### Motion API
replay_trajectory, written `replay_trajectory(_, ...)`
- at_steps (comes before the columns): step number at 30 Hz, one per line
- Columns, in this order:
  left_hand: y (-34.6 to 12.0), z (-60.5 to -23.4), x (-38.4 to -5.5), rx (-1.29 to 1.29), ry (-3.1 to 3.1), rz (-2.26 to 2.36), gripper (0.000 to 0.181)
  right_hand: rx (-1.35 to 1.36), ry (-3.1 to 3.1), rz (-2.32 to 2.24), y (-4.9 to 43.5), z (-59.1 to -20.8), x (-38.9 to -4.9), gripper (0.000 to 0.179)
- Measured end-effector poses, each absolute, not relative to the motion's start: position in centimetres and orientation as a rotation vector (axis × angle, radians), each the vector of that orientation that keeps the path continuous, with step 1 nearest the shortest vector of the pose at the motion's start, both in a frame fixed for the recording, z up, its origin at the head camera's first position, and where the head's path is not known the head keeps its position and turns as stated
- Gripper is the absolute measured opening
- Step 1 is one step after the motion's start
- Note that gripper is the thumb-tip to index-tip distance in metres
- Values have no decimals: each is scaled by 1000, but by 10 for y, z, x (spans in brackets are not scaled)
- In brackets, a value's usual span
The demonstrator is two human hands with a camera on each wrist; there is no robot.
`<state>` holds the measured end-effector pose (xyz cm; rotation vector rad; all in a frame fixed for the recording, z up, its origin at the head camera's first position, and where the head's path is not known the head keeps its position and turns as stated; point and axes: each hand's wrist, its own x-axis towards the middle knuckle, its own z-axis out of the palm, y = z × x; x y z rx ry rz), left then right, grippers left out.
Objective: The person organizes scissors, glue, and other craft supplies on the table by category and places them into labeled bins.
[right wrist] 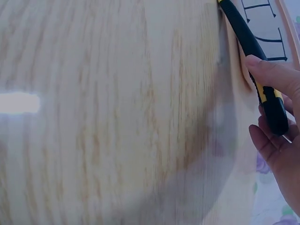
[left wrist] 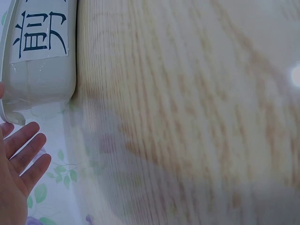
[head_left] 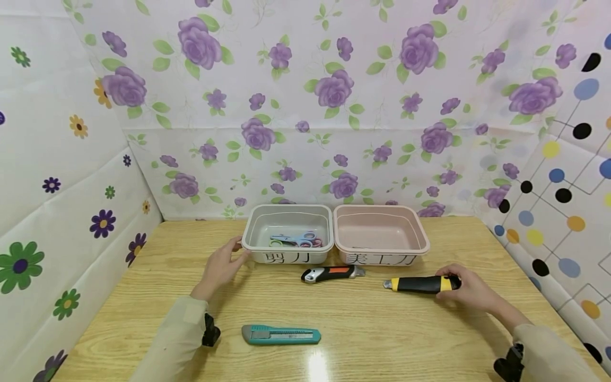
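Observation:
My right hand (head_left: 469, 291) pinches the butt end of a black and yellow utility knife (head_left: 420, 285), whose tip points left in the head view. In the right wrist view, thumb and fingers close around the same knife (right wrist: 248, 42). My left hand (head_left: 223, 268) is at the left rim of a grey bin (head_left: 288, 257), with its fingers extended in the left wrist view. Scissors (head_left: 298, 240) lie inside that bin. Beside it stands a pink bin (head_left: 382, 241) with a labelled front. An orange, black and silver utility knife (head_left: 331, 273) lies just in front of the bins.
Nearer the front of the wooden table (head_left: 363, 329) lies a teal utility knife (head_left: 281, 335). The flowered backdrop (head_left: 305, 154) rises right behind the bins. Patterned cloth sheets hang at the left and right sides.

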<state>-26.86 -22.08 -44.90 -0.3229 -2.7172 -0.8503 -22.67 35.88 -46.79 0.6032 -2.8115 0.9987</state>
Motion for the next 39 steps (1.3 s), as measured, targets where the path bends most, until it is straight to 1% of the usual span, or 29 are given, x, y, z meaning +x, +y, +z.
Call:
replay_trajectory(7,-221,-448,-268,-320,-2714,-850,51,601,-2794,1012,355,-462,-226,41)
replay_trajectory(19,-221,-449,-268,-326,-2710,-848,51,543,-2817,1045,347,-450,-224,44)
replay_trajectory(28,-220,-448,-267,-315,-2714,-837,51,578,-2764,1098,344,-444,-225,38)
replay_trajectory(39,-220,-447,-265,-311,-2716,-852,51,620,-2752,1146,338,-430,-225,38)
